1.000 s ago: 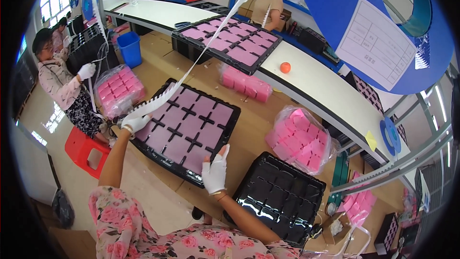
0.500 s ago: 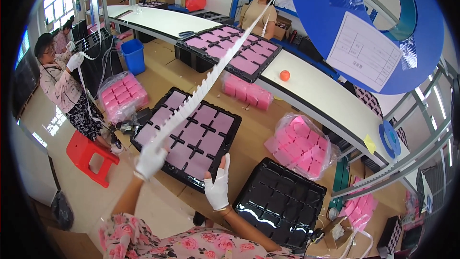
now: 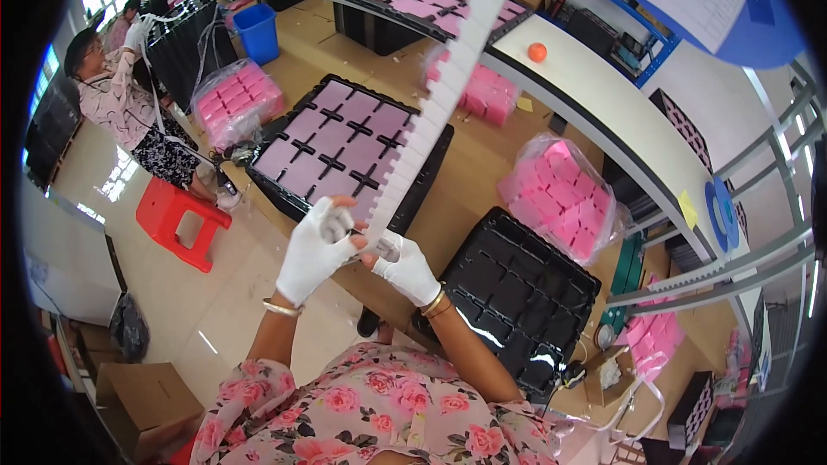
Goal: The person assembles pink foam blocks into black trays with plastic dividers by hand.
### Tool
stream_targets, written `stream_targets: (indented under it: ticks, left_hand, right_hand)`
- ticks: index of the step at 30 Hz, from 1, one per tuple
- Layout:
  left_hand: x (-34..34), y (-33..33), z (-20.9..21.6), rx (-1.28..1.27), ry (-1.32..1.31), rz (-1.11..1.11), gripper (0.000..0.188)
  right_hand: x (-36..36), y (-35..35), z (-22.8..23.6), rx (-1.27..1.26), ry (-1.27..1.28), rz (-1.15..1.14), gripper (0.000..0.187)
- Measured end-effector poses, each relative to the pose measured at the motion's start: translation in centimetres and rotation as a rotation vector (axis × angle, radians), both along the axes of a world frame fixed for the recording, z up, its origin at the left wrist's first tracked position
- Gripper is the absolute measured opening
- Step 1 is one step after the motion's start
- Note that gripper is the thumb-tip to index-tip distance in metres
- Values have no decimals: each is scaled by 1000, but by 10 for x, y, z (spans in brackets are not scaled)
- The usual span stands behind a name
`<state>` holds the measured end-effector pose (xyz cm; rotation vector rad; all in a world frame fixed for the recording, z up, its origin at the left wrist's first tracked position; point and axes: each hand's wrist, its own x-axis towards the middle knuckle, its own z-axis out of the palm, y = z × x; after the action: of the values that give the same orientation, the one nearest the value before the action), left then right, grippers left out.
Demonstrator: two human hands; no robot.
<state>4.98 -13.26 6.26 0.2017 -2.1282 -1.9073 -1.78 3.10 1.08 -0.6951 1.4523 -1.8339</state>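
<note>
A long white notched strip (image 3: pixel 439 103) slants down from the top of the view, across the black tray with mauve pads (image 3: pixel 332 138), to my hands. My gloved left hand (image 3: pixel 314 250) has its fingers curled, with the bare fingertips at the strip's lower end. My gloved right hand (image 3: pixel 405 271) closes on that same end from the other side, fingertips almost meeting the left's. The fingers partly hide the strip's tip. To the right of my right hand lies a glossy black tray with a grid of hollows (image 3: pixel 525 293).
Bagged pink foam blocks (image 3: pixel 564 198) lie beyond the glossy tray. A long white table (image 3: pixel 603 103) curves behind, with an orange ball-shaped object (image 3: pixel 537 52) on it. A blue reel (image 3: pixel 775 26) hangs upper right. Left are a red stool (image 3: pixel 177 215), a blue bin (image 3: pixel 257 34) and a co-worker (image 3: pixel 121 112).
My left hand has moved right, bringing the strip's lower end to my right hand. The right hand, formerly spread, has closed. The view has tilted downward.
</note>
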Motion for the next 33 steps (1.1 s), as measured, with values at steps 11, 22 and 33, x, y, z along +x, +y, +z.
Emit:
stream_targets:
  ticks: [11,22,33]
  left_hand:
    - [-46,74,-18,361,-293,-893,39]
    - [-35,133,-28,-49,-401,-664,13]
    - [-4,149,-47,6,-294,-274,21]
  right_hand:
    - [45,102,-58,-182,-342,-300,40]
    - [66,157,-49,-319,-571,-275,59]
    - [69,153,-31,44,-155,-663,31]
